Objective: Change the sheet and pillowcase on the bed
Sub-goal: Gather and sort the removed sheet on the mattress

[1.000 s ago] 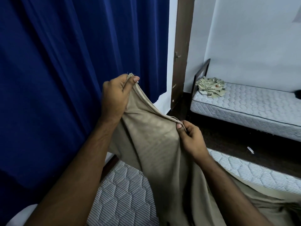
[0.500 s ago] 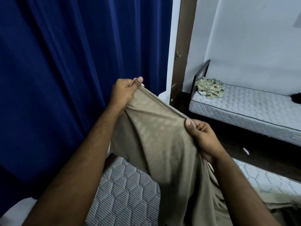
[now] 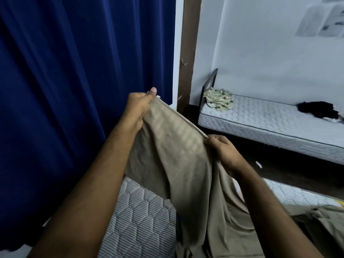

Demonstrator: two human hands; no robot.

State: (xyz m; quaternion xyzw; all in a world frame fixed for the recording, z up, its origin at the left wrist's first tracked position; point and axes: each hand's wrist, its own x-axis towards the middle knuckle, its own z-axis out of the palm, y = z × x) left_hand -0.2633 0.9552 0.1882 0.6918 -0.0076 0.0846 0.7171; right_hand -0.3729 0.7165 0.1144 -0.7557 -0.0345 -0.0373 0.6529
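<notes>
A beige sheet (image 3: 178, 157) hangs lifted above the near bed's bare quilted mattress (image 3: 141, 216). My left hand (image 3: 138, 105) grips the sheet's top corner, thumb up, in front of the blue curtain. Lower and to the right, my right hand (image 3: 221, 151) pinches the same hemmed edge, so the edge runs taut between both hands. The rest of the sheet drapes down and bunches on the mattress at the lower right (image 3: 316, 224).
A blue curtain (image 3: 74, 71) fills the left. A brown door frame (image 3: 188, 53) stands behind my hands. A second bed with a bare mattress (image 3: 270, 116) sits by the far wall, carrying a crumpled patterned cloth (image 3: 219, 98) and a black cloth (image 3: 316, 108). Dark floor (image 3: 279, 164) lies between the beds.
My hands have slid apart along the sheet's edge, the left one moving further away and the right one lower to the right, stretching the edge tighter.
</notes>
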